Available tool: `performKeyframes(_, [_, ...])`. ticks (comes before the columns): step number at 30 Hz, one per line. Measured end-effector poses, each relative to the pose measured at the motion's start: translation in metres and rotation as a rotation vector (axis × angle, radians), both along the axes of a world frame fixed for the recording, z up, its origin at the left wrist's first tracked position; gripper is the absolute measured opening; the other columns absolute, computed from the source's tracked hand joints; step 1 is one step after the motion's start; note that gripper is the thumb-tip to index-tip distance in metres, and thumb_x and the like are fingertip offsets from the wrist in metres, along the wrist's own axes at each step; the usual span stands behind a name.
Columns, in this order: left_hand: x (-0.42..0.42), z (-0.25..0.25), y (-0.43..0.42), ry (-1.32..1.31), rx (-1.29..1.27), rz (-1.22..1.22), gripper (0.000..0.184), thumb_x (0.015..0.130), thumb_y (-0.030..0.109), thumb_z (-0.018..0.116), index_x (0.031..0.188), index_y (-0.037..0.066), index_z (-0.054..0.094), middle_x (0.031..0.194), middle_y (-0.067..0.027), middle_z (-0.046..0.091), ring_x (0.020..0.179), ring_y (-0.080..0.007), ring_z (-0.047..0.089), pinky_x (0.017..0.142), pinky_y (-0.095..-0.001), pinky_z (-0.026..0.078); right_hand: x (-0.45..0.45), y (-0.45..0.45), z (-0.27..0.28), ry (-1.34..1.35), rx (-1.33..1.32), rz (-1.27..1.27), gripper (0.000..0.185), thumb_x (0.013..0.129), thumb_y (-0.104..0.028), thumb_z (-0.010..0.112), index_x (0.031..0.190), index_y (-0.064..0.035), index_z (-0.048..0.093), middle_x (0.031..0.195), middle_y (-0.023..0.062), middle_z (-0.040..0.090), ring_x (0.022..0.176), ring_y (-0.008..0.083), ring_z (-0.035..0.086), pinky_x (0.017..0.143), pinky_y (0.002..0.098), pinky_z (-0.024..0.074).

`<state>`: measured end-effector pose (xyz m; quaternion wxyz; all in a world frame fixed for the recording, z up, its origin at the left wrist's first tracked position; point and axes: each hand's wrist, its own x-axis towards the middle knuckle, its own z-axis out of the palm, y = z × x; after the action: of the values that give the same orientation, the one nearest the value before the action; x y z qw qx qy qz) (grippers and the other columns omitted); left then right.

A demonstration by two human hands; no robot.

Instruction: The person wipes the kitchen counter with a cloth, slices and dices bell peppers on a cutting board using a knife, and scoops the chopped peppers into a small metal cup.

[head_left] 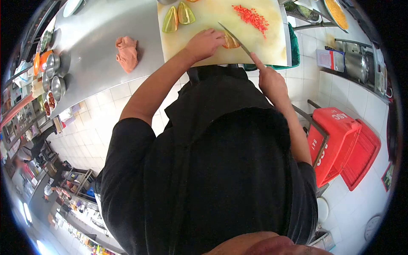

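Observation:
My right hand (271,81) is closed round the handle of a knife (236,39), its index finger stretched along the blade's back. The blade points up and left across an orange pepper piece (230,40) on the cutting board (204,49). On the left side of that piece, my left hand (206,44) rests with bent fingertips pressed on it. Two green pepper pieces (170,20) lie at the board's upper left. A pile of diced red pepper (251,18) is spread at the upper right.
A crumpled pink cloth (127,53) lies on the steel counter (95,46) left of the board. Metal bowls (58,88) stand at the counter's far left. A red bin (332,140) with its lid hanging open is on the floor at right.

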<state>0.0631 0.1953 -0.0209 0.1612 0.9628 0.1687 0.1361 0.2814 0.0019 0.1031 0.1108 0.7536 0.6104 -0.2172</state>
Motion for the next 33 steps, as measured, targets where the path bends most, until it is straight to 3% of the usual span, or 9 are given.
performKeyframes(3, [0.002,-0.002,-0.001,0.009,0.009,0.007,0.025,0.085,0.008,0.061,0.106,0.018,0.070,0.126,-0.0041,0.064,0.113,-0.0298,0.062,0.096,-0.0430,0.053,0.003,0.000,0.009,0.031,0.031,0.033,0.081,0.096,-0.009,0.055,0.163,-0.0412,0.022,0.094,0.0239,0.069,0.082,0.0408,0.072,0.071,0.0535,0.0585])
performKeyframes(9, [0.003,0.001,-0.002,-0.044,0.007,-0.005,0.017,0.087,0.008,0.058,0.102,0.011,0.065,0.124,-0.0083,0.062,0.108,-0.0341,0.060,0.094,-0.0459,0.051,-0.001,-0.003,0.009,0.015,-0.030,0.011,0.084,0.096,-0.009,0.056,0.163,-0.0443,0.020,0.095,0.0232,0.068,0.082,0.0399,0.073,0.071,0.0535,0.0585])
performKeyframes(12, [0.008,0.002,-0.001,0.083,0.003,0.007,0.025,0.086,0.007,0.058,0.107,0.017,0.068,0.126,-0.0048,0.062,0.113,-0.0305,0.061,0.099,-0.0430,0.050,-0.005,-0.003,0.012,-0.013,-0.070,-0.025,0.085,0.095,-0.007,0.055,0.162,-0.0460,0.020,0.096,0.0229,0.067,0.083,0.0395,0.073,0.071,0.0535,0.0584])
performKeyframes(21, [0.012,0.003,-0.002,-0.009,-0.052,0.001,0.025,0.085,0.005,0.057,0.103,0.018,0.068,0.118,-0.0040,0.062,0.107,-0.0301,0.061,0.094,-0.0434,0.051,-0.003,-0.001,0.013,0.025,-0.095,-0.058,0.087,0.093,-0.003,0.052,0.161,-0.0480,0.021,0.099,0.0236,0.066,0.088,0.0400,0.072,0.076,0.0534,0.0581])
performKeyframes(28, [0.012,-0.006,0.005,0.008,-0.008,-0.010,0.023,0.085,0.005,0.057,0.103,0.015,0.067,0.118,-0.0054,0.062,0.109,-0.0297,0.060,0.094,-0.0439,0.050,0.003,0.017,-0.052,0.135,0.052,-0.093,0.086,0.093,-0.004,0.052,0.162,-0.0449,0.021,0.100,0.0267,0.067,0.087,0.0426,0.072,0.077,0.0549,0.0577])
performKeyframes(33, [0.012,-0.006,-0.003,-0.001,0.014,0.019,0.022,0.085,0.005,0.058,0.102,0.015,0.067,0.119,-0.0057,0.062,0.111,-0.0294,0.060,0.095,-0.0441,0.049,-0.006,0.010,-0.013,0.094,-0.003,-0.066,0.088,0.092,-0.004,0.053,0.163,-0.0445,0.020,0.097,0.0266,0.069,0.085,0.0430,0.072,0.076,0.0548,0.0576])
